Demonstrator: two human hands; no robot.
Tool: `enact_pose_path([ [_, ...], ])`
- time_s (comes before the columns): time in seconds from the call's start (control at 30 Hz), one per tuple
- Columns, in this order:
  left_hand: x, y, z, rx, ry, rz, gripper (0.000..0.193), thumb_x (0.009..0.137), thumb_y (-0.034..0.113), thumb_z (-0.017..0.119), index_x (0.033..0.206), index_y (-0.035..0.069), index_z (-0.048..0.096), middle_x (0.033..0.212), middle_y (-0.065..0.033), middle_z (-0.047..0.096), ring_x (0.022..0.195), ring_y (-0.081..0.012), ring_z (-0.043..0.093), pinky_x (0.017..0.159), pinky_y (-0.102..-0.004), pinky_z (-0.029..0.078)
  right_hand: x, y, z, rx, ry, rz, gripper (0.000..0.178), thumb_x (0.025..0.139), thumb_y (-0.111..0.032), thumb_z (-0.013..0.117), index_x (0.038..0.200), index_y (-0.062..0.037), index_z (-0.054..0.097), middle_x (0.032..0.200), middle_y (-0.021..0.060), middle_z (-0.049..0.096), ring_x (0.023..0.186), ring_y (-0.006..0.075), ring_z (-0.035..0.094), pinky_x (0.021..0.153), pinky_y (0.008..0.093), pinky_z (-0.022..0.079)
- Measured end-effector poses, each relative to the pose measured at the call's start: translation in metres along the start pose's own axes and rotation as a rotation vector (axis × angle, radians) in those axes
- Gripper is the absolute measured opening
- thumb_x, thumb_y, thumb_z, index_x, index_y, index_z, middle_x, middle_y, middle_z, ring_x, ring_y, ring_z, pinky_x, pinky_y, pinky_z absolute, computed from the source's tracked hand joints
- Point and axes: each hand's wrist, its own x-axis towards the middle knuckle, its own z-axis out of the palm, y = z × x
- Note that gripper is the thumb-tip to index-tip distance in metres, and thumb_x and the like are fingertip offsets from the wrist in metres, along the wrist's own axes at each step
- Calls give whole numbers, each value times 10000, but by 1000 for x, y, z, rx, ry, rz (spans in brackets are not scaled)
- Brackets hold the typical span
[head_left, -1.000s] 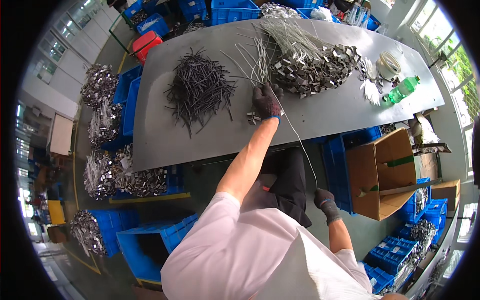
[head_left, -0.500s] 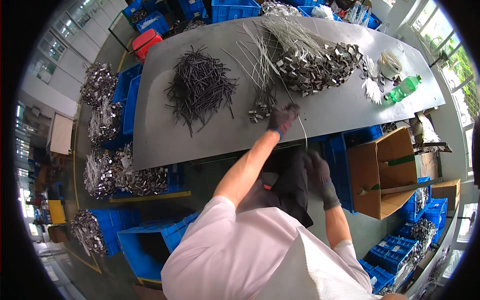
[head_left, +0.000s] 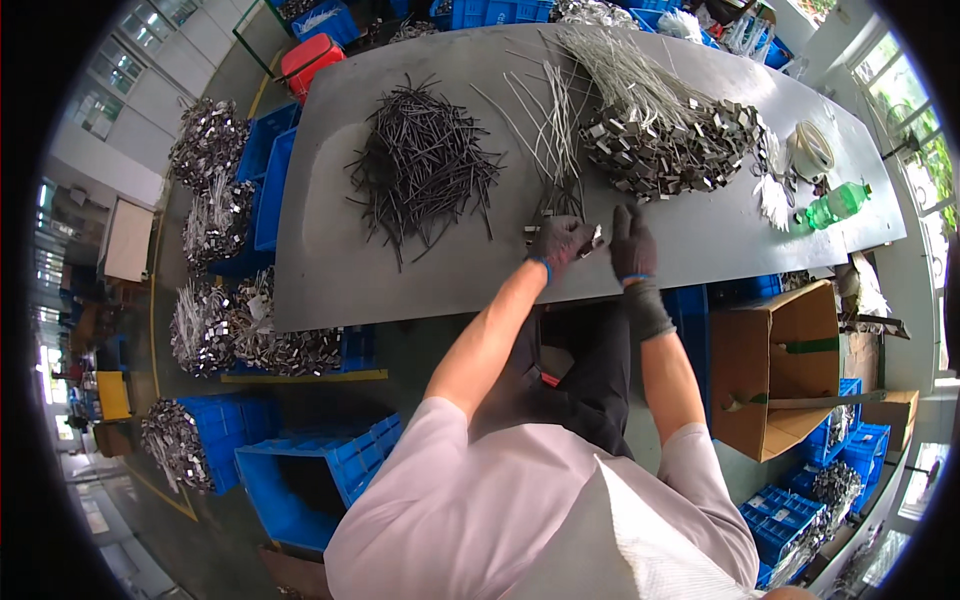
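Both my hands wear dark grey gloves. My left hand (head_left: 562, 240) is closed near the table's front edge, and a small shiny metal clip (head_left: 597, 238) sticks out on its right side. What else lies inside that fist is hidden. Just to the right, apart from it, my right hand (head_left: 632, 243) is raised over the table edge with its fingers stretched upward; nothing shows in it. Beyond my left hand lies a small bunch of pale wires (head_left: 552, 135) with metal clips at their near ends. The larger heap of clipped wires (head_left: 670, 150) lies beyond my right hand.
A heap of short black tubes (head_left: 425, 155) covers the left part of the metal table (head_left: 330, 270). At the right are a green bottle (head_left: 838, 205), a tape roll (head_left: 810, 150) and white ties (head_left: 772, 200). A cardboard box (head_left: 740, 370) and blue crates (head_left: 310, 490) stand below the table.
My right hand has risen from beside my lap to the table edge, close to my left hand. The long pale wire that hung below my left hand no longer shows there.
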Motion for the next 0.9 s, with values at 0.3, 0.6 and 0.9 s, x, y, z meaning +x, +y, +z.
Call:
enact_pose_path([
  [0.3,5,5,-80,703,367,-81,402,943,422,538,1052,77,714,1028,-221,713,966,-404,697,821,-485,550,109,49,-19,-96,140,131,527,887,-465,639,1245,-78,649,1051,217,728,1055,427,663,908,471,523],
  [0.6,9,-64,-128,1035,457,-412,257,881,275,621,963,63,739,1071,-206,729,1019,-383,710,824,-511,576,74,135,-61,-77,2,528,405,874,-387,663,1094,-47,681,998,224,724,1002,405,685,854,469,539],
  [0.9,7,-103,-152,-199,337,-572,164,790,235,804,765,93,725,735,-54,688,617,-131,640,516,-276,497,-142,202,-109,127,-269,162,169,872,-137,646,1001,-39,598,877,193,640,781,392,643,662,447,522],
])
